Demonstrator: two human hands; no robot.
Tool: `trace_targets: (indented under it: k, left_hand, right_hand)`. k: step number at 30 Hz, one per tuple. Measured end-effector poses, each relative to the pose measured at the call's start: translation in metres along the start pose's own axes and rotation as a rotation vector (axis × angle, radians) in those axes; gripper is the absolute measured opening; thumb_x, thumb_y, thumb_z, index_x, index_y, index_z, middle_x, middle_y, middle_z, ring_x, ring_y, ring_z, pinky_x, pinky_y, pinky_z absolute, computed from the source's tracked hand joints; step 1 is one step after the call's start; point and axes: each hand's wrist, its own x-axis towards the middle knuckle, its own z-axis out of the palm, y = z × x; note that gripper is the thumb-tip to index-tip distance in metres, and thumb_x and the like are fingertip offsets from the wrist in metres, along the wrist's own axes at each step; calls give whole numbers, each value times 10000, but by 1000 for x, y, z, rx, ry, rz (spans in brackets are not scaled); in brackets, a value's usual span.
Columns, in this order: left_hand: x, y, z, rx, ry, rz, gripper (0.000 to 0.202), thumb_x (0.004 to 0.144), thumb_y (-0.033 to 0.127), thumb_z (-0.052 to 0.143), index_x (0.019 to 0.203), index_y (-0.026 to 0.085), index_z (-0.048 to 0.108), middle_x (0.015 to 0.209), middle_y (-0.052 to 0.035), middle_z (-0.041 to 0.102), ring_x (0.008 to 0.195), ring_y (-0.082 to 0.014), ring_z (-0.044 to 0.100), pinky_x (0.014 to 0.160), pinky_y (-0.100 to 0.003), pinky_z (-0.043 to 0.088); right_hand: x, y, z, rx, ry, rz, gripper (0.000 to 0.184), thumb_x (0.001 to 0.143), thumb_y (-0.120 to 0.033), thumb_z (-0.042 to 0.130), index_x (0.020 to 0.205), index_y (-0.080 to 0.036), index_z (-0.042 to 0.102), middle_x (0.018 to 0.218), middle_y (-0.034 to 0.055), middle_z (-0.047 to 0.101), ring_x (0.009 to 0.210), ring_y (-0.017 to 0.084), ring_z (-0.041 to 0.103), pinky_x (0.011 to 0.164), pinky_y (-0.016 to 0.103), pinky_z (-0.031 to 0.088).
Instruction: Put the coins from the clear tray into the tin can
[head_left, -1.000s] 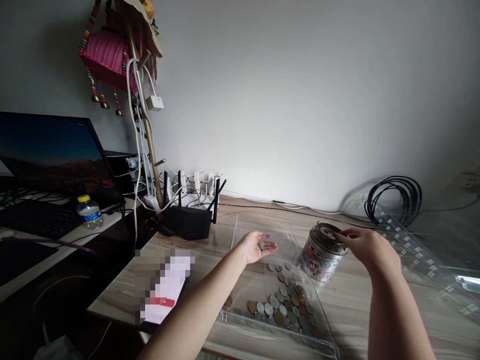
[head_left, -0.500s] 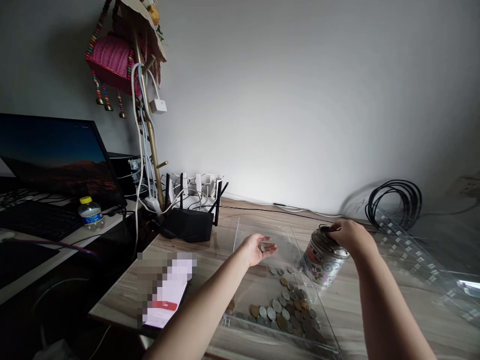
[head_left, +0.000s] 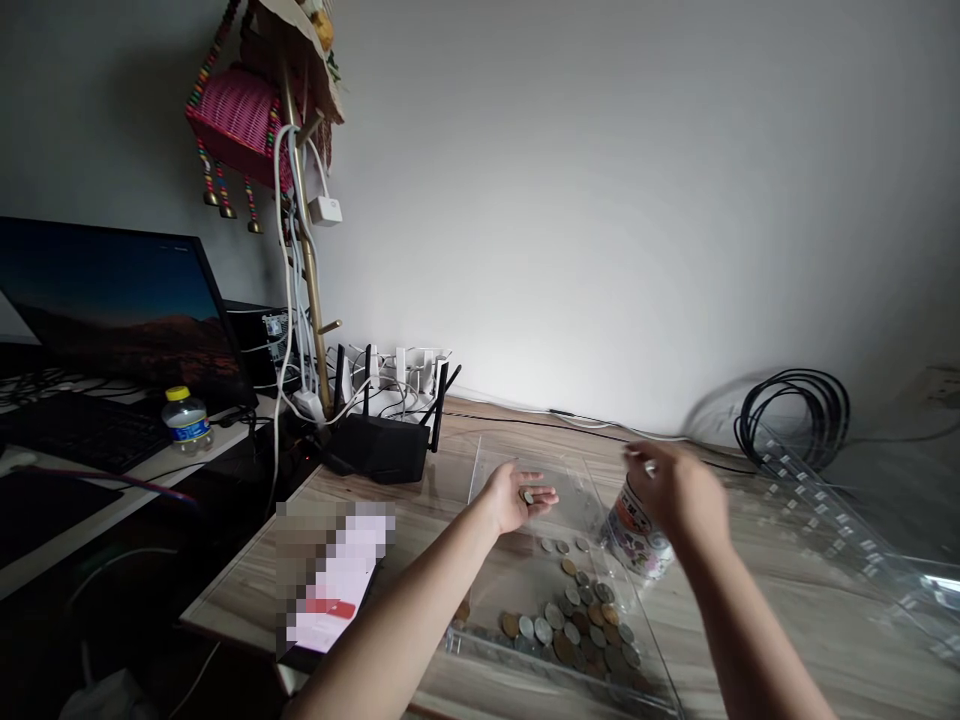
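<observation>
My left hand [head_left: 516, 498] is palm up above the clear plastic tray [head_left: 480, 470], fingers stretched out, with a coin [head_left: 528, 497] lying on them. My right hand [head_left: 686, 495] is blurred, its fingers pinched on a small shiny piece that looks like a coin [head_left: 650, 467]. It hovers in front of and above a printed tin can [head_left: 637, 540], covering much of its top and right side. Silver and brass-coloured coins [head_left: 574, 625] lie heaped in the tray's near part, with several loose ones farther back.
Left of the tray lies a pixelated phone [head_left: 337, 580]. Behind it stands a black router [head_left: 379, 447]. A coil of black cable [head_left: 791, 415] leans on the wall, next to a clear plastic panel [head_left: 832, 520]. A monitor [head_left: 112, 310] and bottle [head_left: 187, 422] occupy the left desk.
My right hand has come off the can's top and moved left and toward me, a shiny piece now showing at its fingers. My left hand has stayed nearly still with its coin.
</observation>
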Motion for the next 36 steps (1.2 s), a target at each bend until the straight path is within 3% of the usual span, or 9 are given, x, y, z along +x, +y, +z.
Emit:
trace_targets:
  k: [5, 10, 15, 17, 20, 23, 28, 32, 36]
  left_hand:
    - [-3, 2, 1, 39, -98, -29, 617, 774, 574, 285, 1094, 78, 464, 715, -95, 536, 623, -191, 549, 556, -280, 411]
    - [-1, -2, 3, 43, -158, -68, 546, 811, 506, 272, 1042, 64, 495, 632, -68, 527, 564, -162, 527, 576, -283, 419]
    - [1, -4, -1, 45, -121, -43, 313, 805, 266, 359, 923, 27, 523, 814, -178, 602, 804, -240, 600, 687, -306, 451]
    - [2, -3, -2, 44, -45, -19, 291, 797, 244, 355, 899, 32, 525, 817, -184, 611, 822, -252, 604, 692, -315, 457]
    - [2, -3, 0, 50, 13, -6, 289, 806, 245, 331, 881, 47, 526, 795, -176, 621, 800, -243, 613, 694, -322, 460]
    - [1, -3, 3, 58, 12, -6, 300, 816, 264, 325, 891, 51, 522, 812, -182, 620, 801, -237, 613, 700, -319, 454]
    - [-3, 0, 3, -2, -97, 45, 474, 819, 463, 288, 983, 71, 497, 870, -181, 597, 829, -247, 590, 700, -330, 432]
    - [-8, 2, 4, 47, -185, 16, 643, 771, 603, 253, 1125, 111, 467, 756, -100, 575, 673, -187, 552, 641, -297, 399]
    - [-15, 2, 10, 83, -268, -20, 695, 752, 643, 227, 1211, 160, 426, 700, -48, 538, 625, -154, 506, 628, -273, 369]
  right_hand:
    - [-38, -55, 42, 337, -423, -403, 254, 762, -272, 431, 933, -248, 617, 826, 30, 616, 647, 134, 547, 557, 218, 388]
    - [-42, -52, 51, 403, -424, -415, 269, 768, -192, 391, 862, -219, 642, 810, 42, 621, 677, 139, 554, 594, 226, 394]
    - [-23, -2, 6, 108, 24, 87, 284, 761, -355, 429, 907, -236, 641, 871, 68, 633, 725, 196, 561, 581, 276, 393]
    - [-12, 23, -10, -30, 10, 313, 289, 711, -420, 475, 856, -245, 653, 799, 85, 637, 694, 238, 555, 524, 302, 371]
    - [3, 52, -18, -74, -165, 388, 237, 666, -396, 512, 793, -260, 661, 768, 77, 637, 687, 253, 552, 500, 305, 355]
    - [8, 60, -12, -64, -230, 342, 227, 653, -361, 520, 782, -251, 671, 762, 80, 635, 703, 255, 552, 514, 309, 365]
    - [-16, 15, 6, 21, 72, 54, 326, 772, -381, 406, 923, -210, 638, 898, 90, 616, 820, 230, 533, 636, 309, 402]
    - [-41, -38, 32, 287, -275, -370, 275, 796, -318, 396, 941, -255, 621, 911, 43, 610, 729, 150, 554, 602, 234, 403]
    - [-49, -58, 50, 321, -381, -406, 286, 798, -271, 369, 942, -248, 615, 859, 40, 609, 661, 134, 550, 555, 220, 382]
